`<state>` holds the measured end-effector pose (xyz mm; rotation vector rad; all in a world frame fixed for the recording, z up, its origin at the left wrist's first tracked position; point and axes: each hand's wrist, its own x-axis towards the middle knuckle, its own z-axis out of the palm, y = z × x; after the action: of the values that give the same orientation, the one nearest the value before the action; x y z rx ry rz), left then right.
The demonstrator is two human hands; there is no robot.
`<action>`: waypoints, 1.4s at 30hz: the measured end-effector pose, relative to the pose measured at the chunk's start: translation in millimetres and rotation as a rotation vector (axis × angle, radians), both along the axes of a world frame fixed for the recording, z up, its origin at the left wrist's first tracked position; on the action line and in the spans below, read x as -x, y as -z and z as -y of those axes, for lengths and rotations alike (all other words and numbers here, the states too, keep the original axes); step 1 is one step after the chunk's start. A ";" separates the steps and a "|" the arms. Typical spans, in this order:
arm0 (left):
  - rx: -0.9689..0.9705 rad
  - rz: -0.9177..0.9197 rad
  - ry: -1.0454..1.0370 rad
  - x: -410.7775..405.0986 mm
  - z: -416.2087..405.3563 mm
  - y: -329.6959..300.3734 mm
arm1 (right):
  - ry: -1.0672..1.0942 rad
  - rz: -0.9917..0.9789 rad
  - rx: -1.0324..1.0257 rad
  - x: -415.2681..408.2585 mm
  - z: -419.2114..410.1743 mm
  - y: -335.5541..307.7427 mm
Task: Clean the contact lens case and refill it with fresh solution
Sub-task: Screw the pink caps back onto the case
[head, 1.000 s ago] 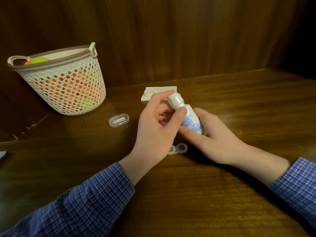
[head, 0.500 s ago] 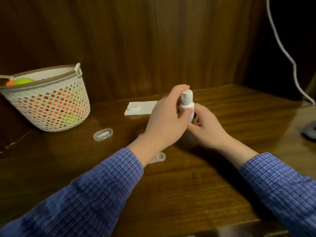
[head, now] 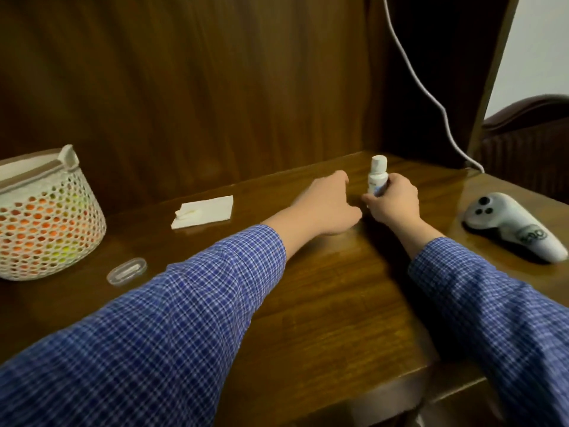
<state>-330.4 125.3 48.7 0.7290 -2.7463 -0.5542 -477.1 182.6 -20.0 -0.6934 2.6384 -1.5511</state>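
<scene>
We see the right hand (head: pixel 395 201) wrapped around the lower half of the solution bottle (head: pixel 377 177), which stands upright on the wooden table (head: pixel 323 297) with its white cap on and clear above the fingers. Just to that hand's left, the left hand (head: pixel 324 208) lies palm down with loosely curled fingers, holding nothing we can make out; whether it touches the table is hard to tell through the blur. The contact lens case is not visible to us, and it may sit under the left forearm. Left of the left hand lies a folded white tissue (head: pixel 203 211), apart from it with bare wood between. Nearer us and further left sits a small clear oval container (head: pixel 126 270), and beyond it a white mesh basket (head: pixel 46 217) by the table's left side. Right of the right hand, well apart, a white handheld controller (head: pixel 514 224) rests near the table's right edge. A white cable (head: pixel 431 97) hangs behind the bottle. Between both sleeves and the near edge, the wood is open.
</scene>
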 end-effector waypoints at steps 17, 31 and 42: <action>-0.048 -0.299 -0.253 -168.6 52.5 -39.9 | -0.295 -0.260 0.338 -58.6 -2.9 -18.2; -0.240 -0.304 -0.260 -276.1 70.3 57.4 | -1.122 -0.142 -0.256 -174.1 103.1 -7.1; -0.233 -0.309 -0.170 -278.6 68.4 67.3 | -1.095 -0.244 -0.265 -184.8 101.8 -11.5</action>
<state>-51.8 56.9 -18.6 0.8402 -2.3353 -0.8770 -292.3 80.9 -8.6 -1.9060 1.8362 -0.7957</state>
